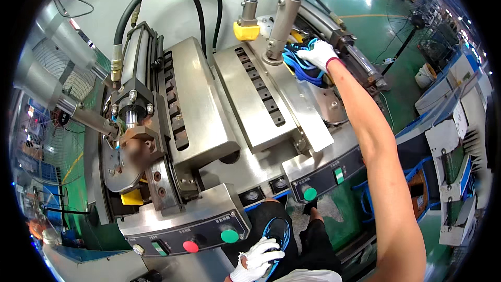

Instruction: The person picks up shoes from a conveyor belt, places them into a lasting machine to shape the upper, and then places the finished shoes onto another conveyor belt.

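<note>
My left hand (258, 259), in a white knit glove, is closed around a dark shoe with bright blue trim (282, 232) low over my lap. Far out at the right station of the metal press, my right hand (319, 55), also gloved, rests with bent fingers on a blue and black shoe (302, 69). That shoe sits beside the slanted steel rod (284, 23), and its underside is hidden. A yellow pad (246, 32) hangs from another rod to the left of it.
The left station has a cylinder (136, 55) and a round plate (117, 169). Two control panels with a red button (191, 246) and green buttons (229, 236) face me. A blue-framed basket (417, 190) and pale racks (451, 177) stand right. A fan (417, 21) is farther off.
</note>
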{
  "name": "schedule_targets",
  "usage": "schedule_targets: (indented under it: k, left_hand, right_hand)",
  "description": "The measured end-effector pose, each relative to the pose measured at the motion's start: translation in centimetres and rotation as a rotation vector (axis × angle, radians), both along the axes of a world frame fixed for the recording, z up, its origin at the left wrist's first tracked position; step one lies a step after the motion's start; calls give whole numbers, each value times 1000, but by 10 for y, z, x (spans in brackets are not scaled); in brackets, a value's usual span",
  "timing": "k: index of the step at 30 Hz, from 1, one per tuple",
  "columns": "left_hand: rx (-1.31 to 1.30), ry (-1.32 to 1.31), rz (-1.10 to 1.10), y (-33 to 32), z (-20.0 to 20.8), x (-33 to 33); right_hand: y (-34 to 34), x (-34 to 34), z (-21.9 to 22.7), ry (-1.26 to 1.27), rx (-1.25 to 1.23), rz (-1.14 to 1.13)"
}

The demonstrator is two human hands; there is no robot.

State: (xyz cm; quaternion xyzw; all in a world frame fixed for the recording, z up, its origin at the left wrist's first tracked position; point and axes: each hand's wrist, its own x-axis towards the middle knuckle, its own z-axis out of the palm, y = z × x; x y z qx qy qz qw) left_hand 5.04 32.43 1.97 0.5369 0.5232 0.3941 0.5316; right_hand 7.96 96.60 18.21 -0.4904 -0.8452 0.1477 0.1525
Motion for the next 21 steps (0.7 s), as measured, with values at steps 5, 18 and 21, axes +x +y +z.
schedule_targets:
  k: [5, 18, 21]
  left_hand:
    - [-89, -208, 175, 12, 34, -4]
    - [278, 206, 168, 13, 33, 5]
    - [252, 220, 243, -1, 53, 3]
  right_hand:
    - [-17, -26, -40, -116, 156, -20]
    - [-229, 55, -14, 612, 233, 313]
    - [-344, 85, -35, 541, 65, 399]
